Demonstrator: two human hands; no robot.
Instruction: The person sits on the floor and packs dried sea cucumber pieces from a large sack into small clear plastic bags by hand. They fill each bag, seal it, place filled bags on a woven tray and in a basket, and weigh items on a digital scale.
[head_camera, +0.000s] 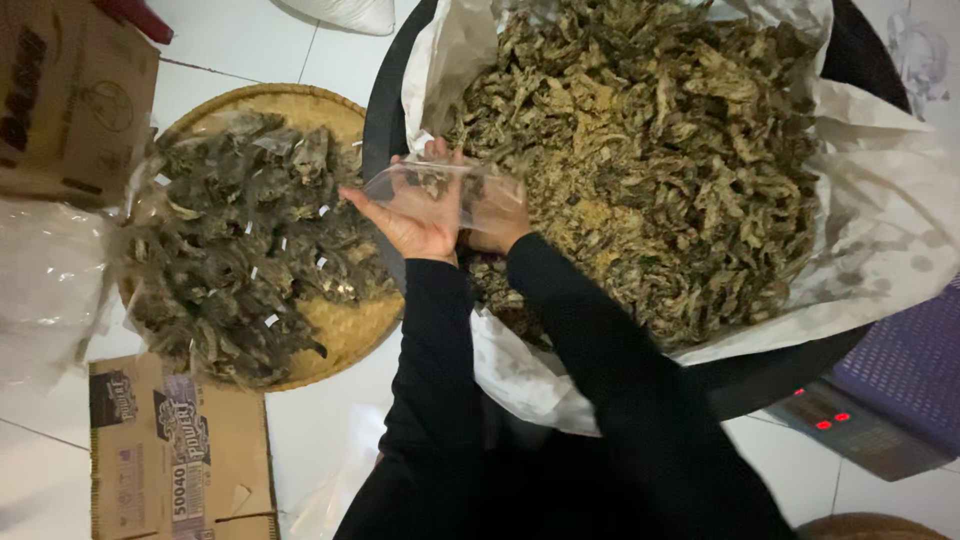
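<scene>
Hands meet right at the near edge of the tub (380, 110), both gripping one small clear bag (440, 190) and holding its mouth open between them. Left hand (410, 220) is palm-up with the plastic pinched at its fingers, right hand (495, 215) is wrapped around the other side of the bag, partly hidden behind the plastic. A few dried bits seem to be inside already, hard to tell how much.

Just past the hands and off to the right is the big heap of dried leaves (650, 150), sitting in a white liner (870, 200) inside that dark tub. Left of the left hand there's a woven tray (340, 330) piled with filled packets (240, 240) of the same stuff. Cardboard boxes sit further left, one up top (70, 90) and one nearer the body (170, 450). Over on the far right, near the right elbow, a scale (850, 425) with red lights on the tiled floor (250, 40).
</scene>
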